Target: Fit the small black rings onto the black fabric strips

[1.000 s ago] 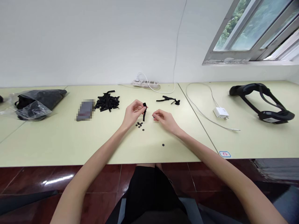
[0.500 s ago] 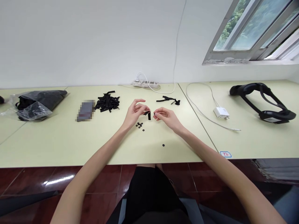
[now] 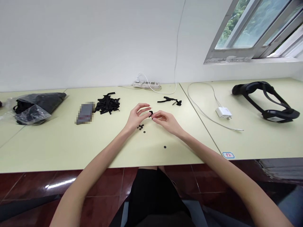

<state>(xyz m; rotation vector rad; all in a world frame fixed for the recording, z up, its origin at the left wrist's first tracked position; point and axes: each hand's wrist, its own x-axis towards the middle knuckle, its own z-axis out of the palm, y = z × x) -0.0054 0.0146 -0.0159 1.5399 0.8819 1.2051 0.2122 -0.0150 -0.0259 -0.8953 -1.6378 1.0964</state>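
The left hand [image 3: 136,118] pinches a small black strip [image 3: 151,113] between thumb and finger, above the pale table [image 3: 78,148]. Close at the strip's side, the right hand [image 3: 168,122] has its fingertips drawn narrow, but whether they hold anything cannot be told. Small black rings [image 3: 139,126] lie near the left wrist.

Worn on head, looking forward and down from close above long, pale-yellow flat-topped bench [image 3: 71,148]; taking in plain white wall [image 3: 94,41] beyond, glossy dark-red tiled floor [image 3: 101,206] below.
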